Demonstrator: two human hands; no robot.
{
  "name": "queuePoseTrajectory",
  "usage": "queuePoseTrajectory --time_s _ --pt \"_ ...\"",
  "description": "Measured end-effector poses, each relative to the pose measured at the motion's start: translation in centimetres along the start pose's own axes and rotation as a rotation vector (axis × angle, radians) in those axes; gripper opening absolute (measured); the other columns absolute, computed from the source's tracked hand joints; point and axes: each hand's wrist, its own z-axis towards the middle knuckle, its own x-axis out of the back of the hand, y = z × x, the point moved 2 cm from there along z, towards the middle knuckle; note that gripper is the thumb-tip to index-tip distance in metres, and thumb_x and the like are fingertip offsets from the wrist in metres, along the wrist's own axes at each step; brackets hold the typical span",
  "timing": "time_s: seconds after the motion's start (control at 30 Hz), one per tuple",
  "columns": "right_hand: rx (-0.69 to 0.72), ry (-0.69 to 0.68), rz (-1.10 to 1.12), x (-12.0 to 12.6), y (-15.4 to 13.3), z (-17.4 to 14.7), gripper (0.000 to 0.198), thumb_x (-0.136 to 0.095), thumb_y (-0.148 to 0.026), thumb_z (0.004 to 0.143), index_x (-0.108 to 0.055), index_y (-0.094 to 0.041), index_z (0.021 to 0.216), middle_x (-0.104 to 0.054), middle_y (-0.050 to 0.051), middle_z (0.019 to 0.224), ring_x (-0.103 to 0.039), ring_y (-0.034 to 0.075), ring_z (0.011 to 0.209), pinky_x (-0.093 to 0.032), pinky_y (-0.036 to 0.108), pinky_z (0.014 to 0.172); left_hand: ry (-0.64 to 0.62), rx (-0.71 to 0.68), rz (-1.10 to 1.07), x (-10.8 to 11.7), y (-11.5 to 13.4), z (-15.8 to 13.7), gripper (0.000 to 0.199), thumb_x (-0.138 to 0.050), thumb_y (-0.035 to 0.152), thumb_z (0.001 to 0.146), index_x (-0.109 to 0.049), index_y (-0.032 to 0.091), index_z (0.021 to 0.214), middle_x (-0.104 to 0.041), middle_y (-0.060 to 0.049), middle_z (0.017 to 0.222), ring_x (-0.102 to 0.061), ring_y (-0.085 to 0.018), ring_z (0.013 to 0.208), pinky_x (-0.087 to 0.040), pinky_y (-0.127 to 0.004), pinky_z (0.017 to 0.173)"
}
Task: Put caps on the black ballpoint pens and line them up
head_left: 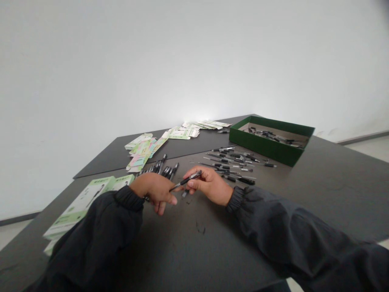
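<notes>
My right hand (211, 185) pinches a black-and-clear pen (190, 178) between thumb and fingers. The pen slants, its lower left end reaching across to my left hand (156, 190). The fingers of my left hand are apart and point down and inward; I cannot tell whether they touch the pen. Just behind the left hand lies a cluster of capped pens (159, 165), partly hidden by it. A small clear-and-dark piece (185, 193) rests on the table under the right fingers. Loose pens and parts (231, 160) are spread beyond the right hand.
A green open box (264, 148) with more pens inside stands at the right back. Flattened green-white cartons (141, 154) lie along the far left and back. White-green boxes (82, 202) are stacked beside my left forearm. The dark table (194, 251) has a seam toward the wall.
</notes>
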Motion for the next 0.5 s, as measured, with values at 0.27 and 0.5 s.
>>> queuePoseTrajectory --time_s 0.27,0.5 --pt "-0.069 -0.052 0.071 -0.4 0.4 0.0 0.03 -0.07 -0.037 0.074 -0.056 -0.016 0.091 -0.063 -0.001 0.072 -0.058 0.007 0.061 -0.049 0.022 0.059 0.053 0.004 -0.039 0.3 0.3 0.0 0.038 -0.04 0.033 0.091 -0.047 0.009 0.12 -0.069 -0.021 0.106 -0.068 -0.023 0.09 -0.051 -0.032 0.075" --pt "-0.145 0.112 0.144 0.5 1.4 0.5 0.031 -0.069 -0.04 0.073 -0.056 -0.015 0.087 -0.062 -0.002 0.067 -0.056 0.008 0.051 -0.044 0.022 0.052 0.091 -0.042 -0.07 0.9 0.4 0.6 0.056 -0.04 0.041 0.09 -0.031 0.009 0.135 -0.068 -0.021 0.108 -0.067 -0.024 0.087 -0.052 -0.032 0.071"
